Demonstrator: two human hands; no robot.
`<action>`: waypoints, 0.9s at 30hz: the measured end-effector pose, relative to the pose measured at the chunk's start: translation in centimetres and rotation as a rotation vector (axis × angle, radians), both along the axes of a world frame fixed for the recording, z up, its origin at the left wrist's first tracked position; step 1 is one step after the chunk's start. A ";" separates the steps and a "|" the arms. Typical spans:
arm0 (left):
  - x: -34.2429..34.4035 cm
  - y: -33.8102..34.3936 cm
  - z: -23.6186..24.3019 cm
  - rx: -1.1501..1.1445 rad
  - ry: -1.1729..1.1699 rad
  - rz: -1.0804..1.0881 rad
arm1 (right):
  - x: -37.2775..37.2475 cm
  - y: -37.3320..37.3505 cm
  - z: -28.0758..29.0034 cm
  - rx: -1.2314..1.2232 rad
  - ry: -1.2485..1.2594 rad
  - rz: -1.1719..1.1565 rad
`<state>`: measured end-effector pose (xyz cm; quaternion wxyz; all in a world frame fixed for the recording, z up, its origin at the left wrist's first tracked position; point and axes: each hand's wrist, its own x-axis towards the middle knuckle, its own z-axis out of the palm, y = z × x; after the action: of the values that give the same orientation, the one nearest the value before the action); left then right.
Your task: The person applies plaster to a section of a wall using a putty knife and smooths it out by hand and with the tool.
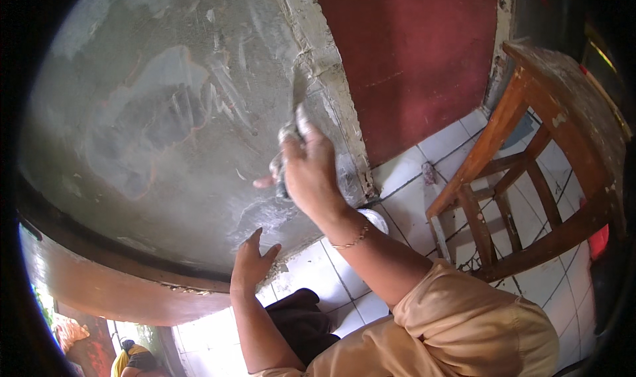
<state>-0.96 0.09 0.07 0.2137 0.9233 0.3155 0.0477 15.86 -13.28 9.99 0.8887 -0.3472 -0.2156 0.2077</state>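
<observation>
A tan sleeve (464, 311) covers the upper part of the nearer arm. Beyond it, the right hand (308, 168) has its fingers clenched round the handle of a scraper (300, 89), one finger laid along toward the blade; the fingers are smeared with whitish paste. The scraper's narrow dark blade points up the grey wall (132, 99), close to its right edge; whether it touches cannot be told. Lower down, the left hand (254, 263) grips nothing, its fingers spread by the wall's lower edge.

The wall is mottled grey, with a paler irregular patch outlined in faint brownish rings, chalky streaks and a whitish smear near the left hand. A rough, cracked pale border (341, 99) runs down its right side. Farther off are white floor tiles (306, 271), brown wooden furniture (576, 138) and a dark red panel (411, 59).
</observation>
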 end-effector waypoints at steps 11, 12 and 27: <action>-0.5 0.9 -0.9 0.046 -0.006 -0.031 | 1.5 1.5 0.0 -0.158 -0.218 -0.225; -0.4 0.8 -0.9 0.041 -0.008 -0.037 | 1.3 1.0 0.1 -0.136 -0.205 -0.265; -1.5 -0.4 1.2 -0.012 -0.044 0.026 | 6.9 -6.2 -14.3 -0.552 -1.045 -0.752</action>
<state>-2.49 -0.30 1.29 0.2253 0.9166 0.3229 0.0689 22.79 -19.45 -4.29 0.5596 -0.6657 -0.4191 -0.2608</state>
